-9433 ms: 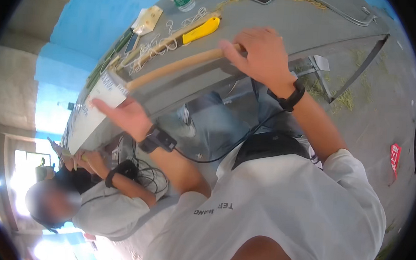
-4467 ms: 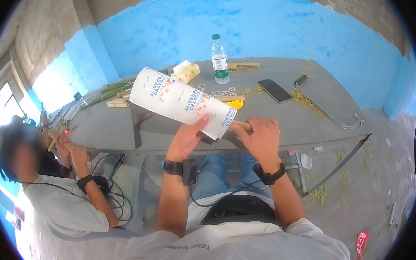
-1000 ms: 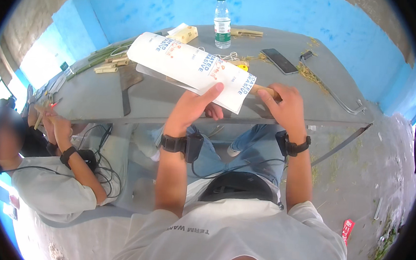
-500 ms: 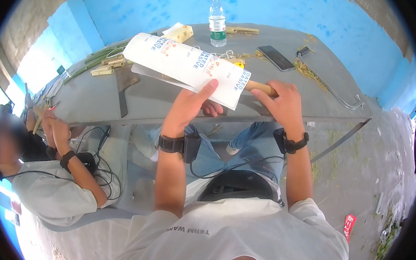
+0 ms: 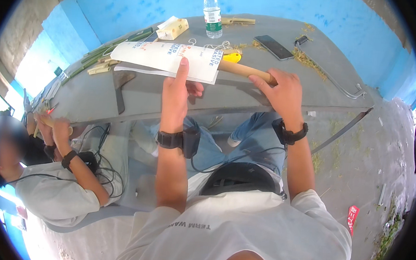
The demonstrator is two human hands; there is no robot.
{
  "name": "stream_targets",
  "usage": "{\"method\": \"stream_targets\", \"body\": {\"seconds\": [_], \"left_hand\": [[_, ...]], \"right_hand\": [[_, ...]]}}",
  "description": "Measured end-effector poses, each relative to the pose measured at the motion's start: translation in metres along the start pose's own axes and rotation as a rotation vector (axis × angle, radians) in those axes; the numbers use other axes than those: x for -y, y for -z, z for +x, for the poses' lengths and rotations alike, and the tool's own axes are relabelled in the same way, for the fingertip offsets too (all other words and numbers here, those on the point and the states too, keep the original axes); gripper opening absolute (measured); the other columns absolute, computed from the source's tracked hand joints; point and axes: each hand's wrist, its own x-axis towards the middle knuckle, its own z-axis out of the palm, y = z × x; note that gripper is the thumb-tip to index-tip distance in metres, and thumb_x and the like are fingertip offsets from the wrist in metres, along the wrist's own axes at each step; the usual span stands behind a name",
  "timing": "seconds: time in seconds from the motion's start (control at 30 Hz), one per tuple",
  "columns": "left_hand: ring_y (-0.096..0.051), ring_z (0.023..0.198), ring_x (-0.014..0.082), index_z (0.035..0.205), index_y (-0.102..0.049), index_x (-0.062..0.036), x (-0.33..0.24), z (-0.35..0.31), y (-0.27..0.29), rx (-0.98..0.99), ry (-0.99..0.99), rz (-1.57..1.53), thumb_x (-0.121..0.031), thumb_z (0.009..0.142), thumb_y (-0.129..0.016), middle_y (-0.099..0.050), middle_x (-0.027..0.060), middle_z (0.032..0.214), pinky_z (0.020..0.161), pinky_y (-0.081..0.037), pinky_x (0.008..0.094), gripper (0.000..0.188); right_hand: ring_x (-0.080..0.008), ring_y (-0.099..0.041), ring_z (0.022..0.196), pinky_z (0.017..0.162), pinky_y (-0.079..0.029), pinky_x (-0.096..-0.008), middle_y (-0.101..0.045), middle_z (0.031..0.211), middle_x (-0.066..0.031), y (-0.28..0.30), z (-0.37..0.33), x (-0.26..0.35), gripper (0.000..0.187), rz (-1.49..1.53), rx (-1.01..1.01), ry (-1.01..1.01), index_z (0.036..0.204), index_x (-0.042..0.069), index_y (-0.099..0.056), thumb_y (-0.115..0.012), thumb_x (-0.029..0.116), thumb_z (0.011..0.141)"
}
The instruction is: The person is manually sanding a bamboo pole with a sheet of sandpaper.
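Note:
A sheet of sandpaper (image 5: 148,55), its white printed back outward, is folded over a pale bamboo tube (image 5: 244,71) above the table's near edge. My left hand (image 5: 176,97) grips the sandpaper, thumb on top and fingers underneath, closed around the fold. Out of the sheet's right side comes the bare end of the tube, and my right hand (image 5: 285,93) is wrapped around that end. The tube's far left part is hidden inside the paper. Behind the tube, a yellow object (image 5: 232,57) is partly covered.
The grey table (image 5: 238,101) holds a cleaver-like blade (image 5: 119,91), bamboo pieces (image 5: 102,67), a tissue pack (image 5: 173,29), a water bottle (image 5: 213,18), a phone (image 5: 274,47) and a thin metal-framed saw (image 5: 333,75) among shavings. At left, a co-worker's hands (image 5: 55,128) hold a bamboo piece.
My left hand and the sandpaper have slid left along the tube, baring more of it. The tube now lies more level, and my right hand still grips its end.

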Motion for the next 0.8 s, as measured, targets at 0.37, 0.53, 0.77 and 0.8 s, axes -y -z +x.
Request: {"method": "stream_targets", "body": {"seconds": [0.37,0.53,0.77,0.8], "left_hand": [[-0.065,0.06,0.0137,0.109,-0.068,0.002,0.0017,0.0009,-0.0019,0.242,0.062,0.173,-0.049,0.106,-0.059,-0.072,0.0113,0.076,0.055,-0.052,0.0263,0.052],[-0.066,0.064,0.0141,0.109,-0.068,0.0015,0.0,-0.0009,-0.0013,0.344,0.082,0.196,-0.05,0.106,-0.057,-0.072,0.0113,0.078,0.06,-0.054,0.0273,0.053],[-0.064,0.063,0.0125,0.107,-0.07,0.0008,0.0064,0.0026,-0.0017,0.058,-0.047,0.116,-0.053,0.108,-0.051,-0.072,0.009,0.077,0.059,-0.05,0.0258,0.057],[-0.064,0.062,0.0121,0.106,-0.07,0.0007,0.0075,0.0034,-0.0017,0.014,-0.07,0.105,-0.053,0.108,-0.05,-0.072,0.009,0.076,0.058,-0.049,0.0256,0.057]], "right_hand": [[-0.0303,-0.05,0.054,0.063,-0.039,-0.04,-0.051,0.058,-0.0067,-0.002,-0.0005,-0.0019,0.057,0.019,-0.094,0.126,0.064,0.008,-0.055,-0.078,0.056,0.085],[-0.0309,-0.049,0.052,0.06,-0.04,-0.0408,-0.051,0.056,-0.0068,-0.0014,-0.0014,-0.0015,0.058,0.067,-0.09,0.122,0.063,0.008,-0.054,-0.079,0.056,0.085],[-0.0332,-0.052,0.058,0.06,-0.042,-0.0422,-0.055,0.061,-0.0082,-0.0035,-0.0039,-0.0006,0.055,0.003,-0.136,0.04,0.068,0.007,-0.059,-0.08,0.055,0.084],[-0.0325,-0.05,0.055,0.059,-0.041,-0.0417,-0.052,0.059,-0.0073,-0.0047,-0.0035,-0.001,0.057,0.003,-0.171,0.057,0.066,0.008,-0.056,-0.078,0.056,0.085]]}}
